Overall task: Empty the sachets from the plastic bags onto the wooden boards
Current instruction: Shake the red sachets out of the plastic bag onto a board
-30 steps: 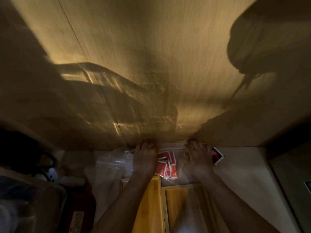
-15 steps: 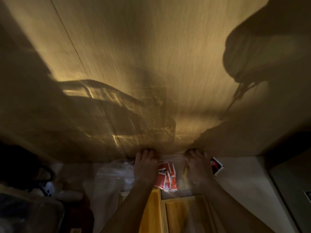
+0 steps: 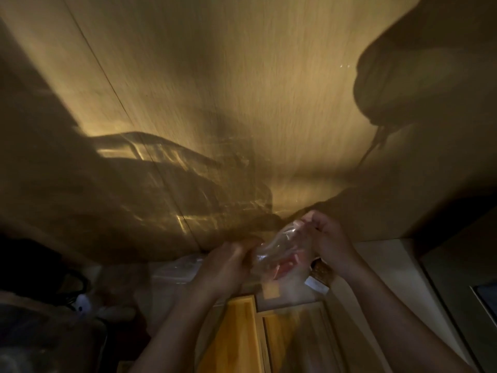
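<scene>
A clear plastic bag (image 3: 282, 244) hangs between my two hands, lifted above the surface. Red and white sachets (image 3: 286, 266) show through its lower part. My left hand (image 3: 228, 265) pinches the bag's left side. My right hand (image 3: 326, 234) grips its upper right edge, a little higher. Below the hands lie two yellow wooden boards (image 3: 236, 335), one beside the other (image 3: 293, 332), running toward me. The picture is dim and blurred.
A second clear plastic bag (image 3: 174, 273) lies flat to the left of the boards. A dark sachet (image 3: 321, 270) lies on the pale surface (image 3: 376, 267) under my right wrist. A wood-grain wall (image 3: 242, 103) rises close behind. Dark objects (image 3: 40, 305) crowd the lower left.
Both hands rose from flat on the surface and took up the bag of sachets; the bag now hangs in the air, tilted, my right hand higher than before.
</scene>
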